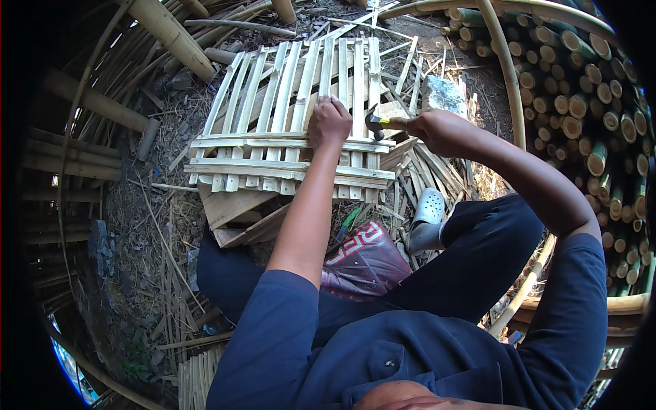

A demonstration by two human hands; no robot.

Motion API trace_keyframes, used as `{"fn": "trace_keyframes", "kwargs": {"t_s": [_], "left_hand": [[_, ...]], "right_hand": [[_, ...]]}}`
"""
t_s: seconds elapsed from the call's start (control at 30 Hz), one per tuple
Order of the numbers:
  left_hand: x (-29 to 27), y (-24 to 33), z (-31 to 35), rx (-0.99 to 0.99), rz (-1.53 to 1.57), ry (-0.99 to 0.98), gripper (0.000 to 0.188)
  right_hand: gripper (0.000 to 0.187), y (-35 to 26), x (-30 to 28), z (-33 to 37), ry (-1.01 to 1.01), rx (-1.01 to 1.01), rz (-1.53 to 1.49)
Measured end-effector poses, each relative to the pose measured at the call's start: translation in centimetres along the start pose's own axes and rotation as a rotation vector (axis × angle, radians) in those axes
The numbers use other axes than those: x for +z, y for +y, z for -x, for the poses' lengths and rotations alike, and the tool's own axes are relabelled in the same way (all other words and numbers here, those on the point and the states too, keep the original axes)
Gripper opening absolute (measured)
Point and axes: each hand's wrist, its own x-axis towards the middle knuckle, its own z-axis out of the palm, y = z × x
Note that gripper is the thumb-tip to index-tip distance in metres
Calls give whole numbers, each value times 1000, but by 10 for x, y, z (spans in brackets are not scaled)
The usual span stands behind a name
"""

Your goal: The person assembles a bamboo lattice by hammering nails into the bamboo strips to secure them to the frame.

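A panel of pale bamboo slats (304,102) lies in front of me, its upright strips crossed by paired horizontal strips near the close edge. My left hand (331,123) is closed over the panel, right of its middle and just above the upper cross strips; whatever its curled fingers hold is hidden. Gripped in my right hand (427,128) is a hammer (375,126) with a dark claw head and a yellow band below it. The hammer head hovers over or close to the panel's right side. Beneath the panel sits a wooden board support (236,205).
Cut bamboo poles (581,102) are stacked at the right. A pale stone block (444,96) stands past my right hand. Loose slats (430,178) litter the ground. My foot in a light clog (429,206) and a dark red printed cloth (369,263) are close by.
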Motion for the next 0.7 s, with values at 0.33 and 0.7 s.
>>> {"fn": "trace_keyframes", "kwargs": {"t_s": [0.33,0.7], "left_hand": [[-6,1,0,8,-27,37,51],[3,-4,-2,26,-24,134,52]], "right_hand": [[33,7,42,-5,395,191,-416],[32,32,77,-20,252,105,-512]]}}
